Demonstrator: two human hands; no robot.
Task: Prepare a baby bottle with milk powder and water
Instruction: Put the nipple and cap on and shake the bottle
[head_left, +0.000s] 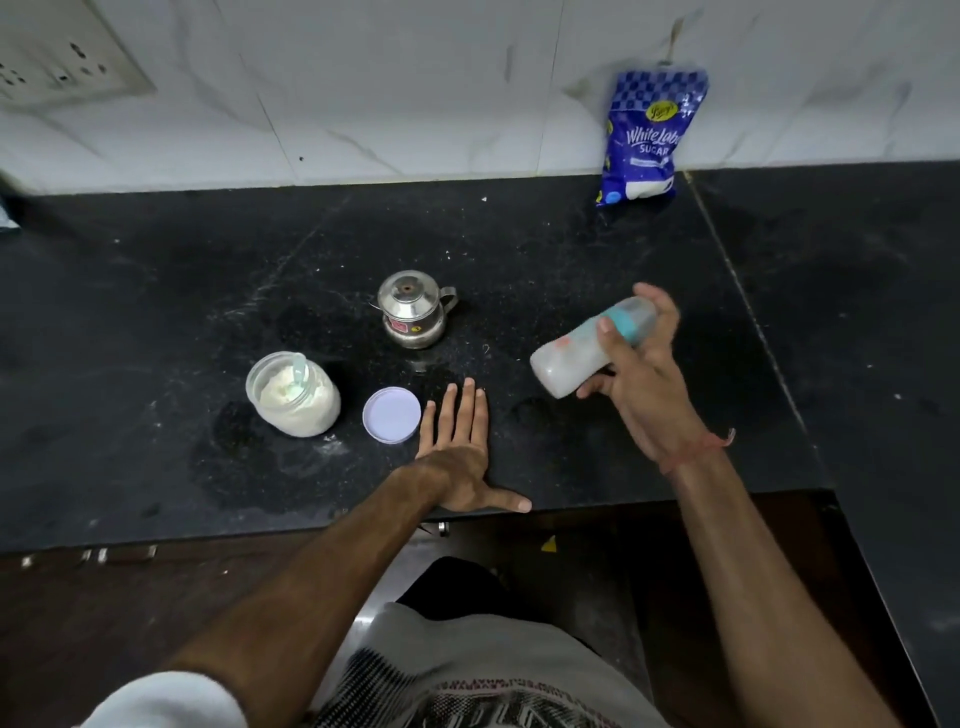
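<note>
My right hand (641, 384) grips a baby bottle (571, 358) with a teal collar, held tilted above the black counter (156, 312); milky white liquid fills it and it looks blurred. My left hand (460, 452) lies flat on the counter, fingers spread, holding nothing. Just left of its fingertips lies a pale lilac lid (391, 414), flat on the counter. Further left stands an open clear jar of white milk powder (293, 394) with a light green scoop (301, 370) stuck in it. A small steel pot with a lid and spout (415, 309) stands behind them.
A blue sugar bag (647, 137) leans against the marble wall at the back right. A wall socket plate (57, 57) is at the top left. The counter's front edge runs just under my left hand, with dark cabinet fronts below.
</note>
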